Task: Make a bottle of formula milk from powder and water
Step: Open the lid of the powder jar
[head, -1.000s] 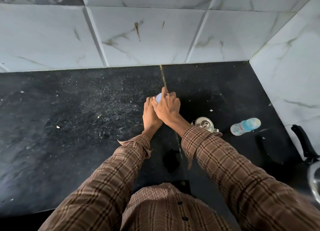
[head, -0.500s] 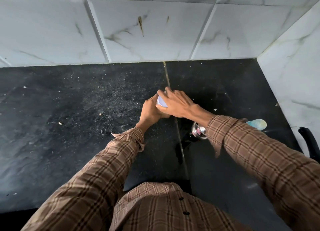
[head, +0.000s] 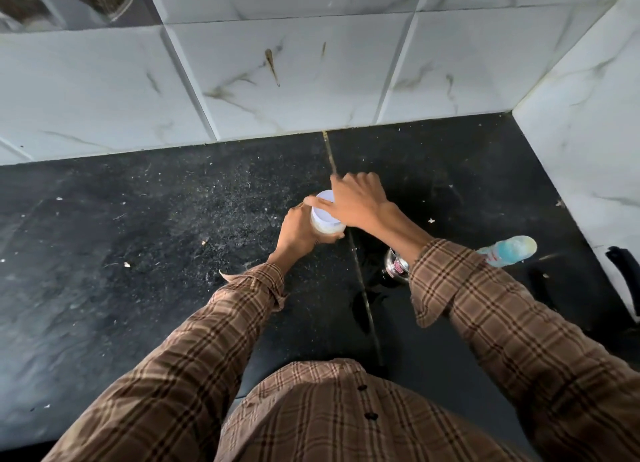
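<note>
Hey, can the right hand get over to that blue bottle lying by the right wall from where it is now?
Probably yes. The right hand rests on the white jar's lid, not locked around anything. The blue bottle lies on its side on open counter; only the small shiny container sits near that path.

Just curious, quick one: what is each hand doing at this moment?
Left hand: closed around the body of the small white jar, holding it.
Right hand: fingers spread over the jar's white lid, gripping it from above.

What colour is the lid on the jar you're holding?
White, maybe faintly bluish; the lid shows in the head view, the only one.
</note>
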